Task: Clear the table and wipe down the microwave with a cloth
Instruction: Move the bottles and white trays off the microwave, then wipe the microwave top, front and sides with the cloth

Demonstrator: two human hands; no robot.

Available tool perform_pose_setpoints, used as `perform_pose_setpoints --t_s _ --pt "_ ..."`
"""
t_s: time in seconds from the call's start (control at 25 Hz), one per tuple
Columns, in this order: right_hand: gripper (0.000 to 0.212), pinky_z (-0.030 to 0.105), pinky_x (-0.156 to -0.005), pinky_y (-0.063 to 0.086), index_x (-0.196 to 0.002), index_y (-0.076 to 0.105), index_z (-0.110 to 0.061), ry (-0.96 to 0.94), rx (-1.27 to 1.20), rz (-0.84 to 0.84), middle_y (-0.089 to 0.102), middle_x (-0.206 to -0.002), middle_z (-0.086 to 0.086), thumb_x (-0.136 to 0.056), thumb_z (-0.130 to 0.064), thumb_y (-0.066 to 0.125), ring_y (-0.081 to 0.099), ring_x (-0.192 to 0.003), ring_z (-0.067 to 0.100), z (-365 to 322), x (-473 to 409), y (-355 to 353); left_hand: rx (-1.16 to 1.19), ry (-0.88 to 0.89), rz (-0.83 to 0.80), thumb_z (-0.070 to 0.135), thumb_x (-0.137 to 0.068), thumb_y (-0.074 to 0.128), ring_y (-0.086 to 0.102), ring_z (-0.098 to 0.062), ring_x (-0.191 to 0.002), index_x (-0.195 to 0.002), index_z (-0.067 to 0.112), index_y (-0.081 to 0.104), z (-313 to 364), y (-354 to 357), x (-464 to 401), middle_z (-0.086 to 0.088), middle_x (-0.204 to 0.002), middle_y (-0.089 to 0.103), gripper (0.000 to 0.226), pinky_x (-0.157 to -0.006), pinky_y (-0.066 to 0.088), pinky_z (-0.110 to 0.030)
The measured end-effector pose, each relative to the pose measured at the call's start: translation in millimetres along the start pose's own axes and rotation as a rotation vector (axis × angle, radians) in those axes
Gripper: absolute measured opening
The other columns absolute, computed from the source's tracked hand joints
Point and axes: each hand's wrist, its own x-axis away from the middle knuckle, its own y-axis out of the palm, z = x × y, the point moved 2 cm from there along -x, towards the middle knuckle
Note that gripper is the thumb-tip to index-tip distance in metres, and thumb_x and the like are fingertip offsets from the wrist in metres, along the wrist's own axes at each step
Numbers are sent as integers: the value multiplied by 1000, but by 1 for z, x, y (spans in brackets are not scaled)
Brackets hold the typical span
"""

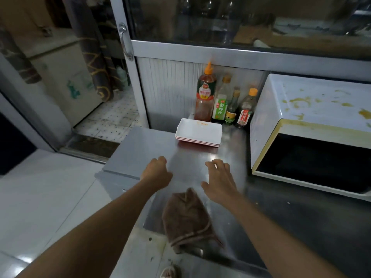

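Brown cloth (187, 219) on steel table (140, 149); both hands above, fingers curled, empty

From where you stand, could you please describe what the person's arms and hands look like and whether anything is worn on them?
Both forearms are bare, with no sleeve in view. The left hand and right hand wear no gloves, and no watch, bracelet or ring shows on either one.

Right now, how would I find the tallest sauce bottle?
Find the white microwave on the steel table. To its left, four bottles stand in a row against the back wall, behind stacked white trays. The tallest bottle is leftmost: reddish sauce, orange pointed nozzle, tomato label.
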Motion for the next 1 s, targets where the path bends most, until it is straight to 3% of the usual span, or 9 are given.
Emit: perform_pose_setpoints --t_s 0.28,0.44,0.76,0.88,1.0 --pt "58 37 -107 32 -139 31 -12 -36 -54 -178 27 -145 10 -90 -31 56 25 -133 30 0 42 30 -11 -108 -6 29 -87 60 49 -31 -121 -129 11 44 -29 21 68 -15 -131 50 48 -98 42 -38" --pt "57 40 -103 36 -138 32 -10 61 -134 -242 34 -141 12 -92 -38 53 32 -130 31 6 44 57 -24 -134 -25 27 -88 60 49 -31 -122 -130 12 43 -36 35 81 -14 -131 50 48 -99 41 -38" --pt "48 42 -94 44 -119 46 -5 296 -151 -78 58 -120 15 -86 -34 64 55 -112 33 0 32 106 19 -151 -44 27 -86 63 55 -28 -113 -128 15 44 -58 53 85 -9 -127 54 48 -94 49 -38" --pt "40 42 -95 41 -116 50 -4 361 -162 -104 62 -117 15 -87 -28 65 58 -111 33 -2 28 108 52 -149 -29 26 -87 63 55 -28 -113 -129 13 45 -64 50 90 -10 -129 54 48 -93 49 -37" --pt "31 39 -90 47 -111 58 -3 381 -253 -111 64 -115 15 -88 -22 64 60 -106 33 -7 33 107 119 -162 -14 29 -89 61 56 -27 -113 -130 12 45 -71 40 95 -10 -129 55 47 -91 48 -35"
